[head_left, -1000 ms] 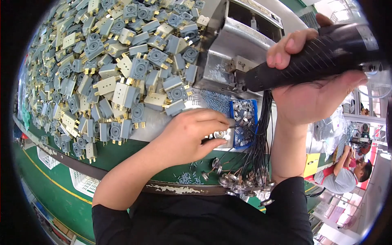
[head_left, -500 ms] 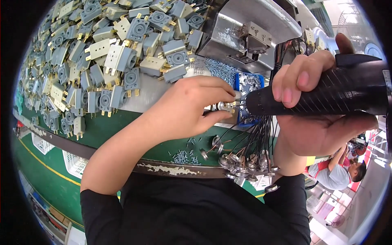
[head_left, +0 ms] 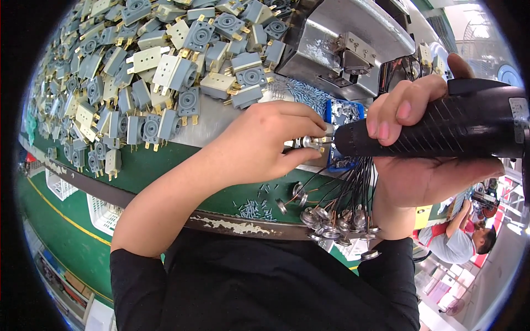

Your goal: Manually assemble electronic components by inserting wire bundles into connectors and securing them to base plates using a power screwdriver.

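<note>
My left hand [head_left: 271, 140] pinches a small white-and-metal part [head_left: 305, 142] with brassy tabs between thumb and fingers. The fingers cover much of it, so its exact kind is unclear. A black electric screwdriver [head_left: 464, 129] lies in my right hand [head_left: 411, 185], with my fingers over its top and the palm beneath. Its nose points left at the part, and the thin bit appears to meet it; whether they touch I cannot tell. Just behind that spot stands a blue tray [head_left: 329, 113] of small metal pieces.
Grey-and-cream terminal blocks [head_left: 146, 59] are heaped at the far left. Loose screws [head_left: 254, 210] lie near the bench edge. Black wires with round metal caps [head_left: 331, 223] hang over that edge. A metal fixture [head_left: 353, 52] stands behind; a person [head_left: 455, 243] is at the right.
The view has shifted slightly, so the bench things sit further right. The gap between the screwdriver's nose and the part in my left hand has narrowed. Both grips look the same.
</note>
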The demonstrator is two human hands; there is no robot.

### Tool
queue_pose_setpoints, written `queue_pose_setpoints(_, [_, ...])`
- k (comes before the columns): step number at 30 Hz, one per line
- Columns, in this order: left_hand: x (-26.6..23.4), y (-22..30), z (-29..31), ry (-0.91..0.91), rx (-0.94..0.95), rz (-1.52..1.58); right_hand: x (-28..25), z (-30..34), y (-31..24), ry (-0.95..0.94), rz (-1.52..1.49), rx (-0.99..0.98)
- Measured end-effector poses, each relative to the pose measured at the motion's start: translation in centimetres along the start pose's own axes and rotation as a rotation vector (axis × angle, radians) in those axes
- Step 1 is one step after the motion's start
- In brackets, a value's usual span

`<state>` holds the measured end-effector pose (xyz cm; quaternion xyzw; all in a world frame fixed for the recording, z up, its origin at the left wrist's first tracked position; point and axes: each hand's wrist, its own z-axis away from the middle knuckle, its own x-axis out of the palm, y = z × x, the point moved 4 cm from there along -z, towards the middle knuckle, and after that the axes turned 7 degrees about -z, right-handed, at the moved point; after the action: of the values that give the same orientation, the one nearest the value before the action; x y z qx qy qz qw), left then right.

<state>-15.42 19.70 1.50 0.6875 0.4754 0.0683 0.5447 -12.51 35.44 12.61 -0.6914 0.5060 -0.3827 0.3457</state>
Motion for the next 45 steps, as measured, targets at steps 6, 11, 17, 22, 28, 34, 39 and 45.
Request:
queue_pose_setpoints(6, [0.0,0.1,0.0,-0.012,-0.017,-0.004,-0.4,0.2,1.4,0.05,-0.092,-0.03])
queue_pose_setpoints(11, [0.1,0.1,0.1,0.009,-0.025,-0.03,-0.6,0.7,1.6,-0.021,-0.122,-0.043])
queue_pose_setpoints(17, [0.1,0.0,0.2,0.011,-0.016,-0.035,-0.3,0.8,1.8,-0.04,-0.077,-0.077])
queue_pose_setpoints(22, [0.0,0.1,0.1,-0.005,-0.023,-0.04,-0.1,0.8,1.7,-0.169,-0.133,-0.1])
queue_pose_setpoints(28, [-0.2,0.0,0.2,-0.017,-0.004,-0.037,-0.5,-0.9,-0.2,-0.092,-0.207,-0.043])
queue_pose_setpoints(34, [0.0,0.2,-0.2,-0.022,0.028,-0.032,-4.5,-5.7,-2.4,0.083,0.072,-0.251])
queue_pose_setpoints(39, [-0.2,0.2,0.0,-0.034,-0.005,-0.051,-0.7,-7.2,-0.3,0.703,0.29,-0.153])
queue_pose_setpoints(45, [-0.3,0.2,-0.3,-0.023,0.014,-0.025,-0.5,-7.3,0.2,0.914,0.195,-0.116])
